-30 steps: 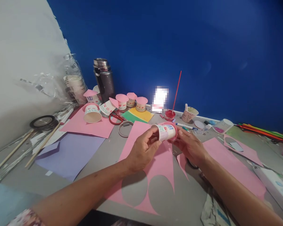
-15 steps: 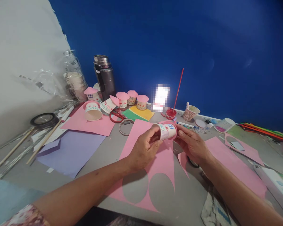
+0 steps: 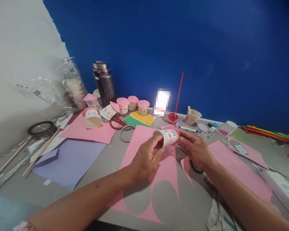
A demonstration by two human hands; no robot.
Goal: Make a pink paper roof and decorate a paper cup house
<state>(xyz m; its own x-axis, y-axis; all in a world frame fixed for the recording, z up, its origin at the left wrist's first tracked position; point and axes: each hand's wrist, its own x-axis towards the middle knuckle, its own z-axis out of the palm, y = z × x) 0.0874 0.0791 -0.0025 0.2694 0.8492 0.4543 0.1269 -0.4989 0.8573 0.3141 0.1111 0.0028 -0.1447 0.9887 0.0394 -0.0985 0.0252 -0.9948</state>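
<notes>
A paper cup with a drawn blue window and red and green marks lies sideways between my hands, above the table. My left hand grips its open rim, fingers partly inside. At the cup's base sits a pink paper roof, pinched by the fingers of my right hand; its far side is hidden. Below them lies a pink sheet with round holes cut out of it. Several similar cups with pink roofs stand or lie further back, among them one upright cup.
Red-handled scissors, a metal ring and a black tape roll lie to the left. A dark flask stands at the back. A red pot with a stick, markers and a white power strip are to the right.
The view has shifted slightly, so the background sits a little lower and further left. Both hands keep hold of the cup and roof, with the cup turned slightly.
</notes>
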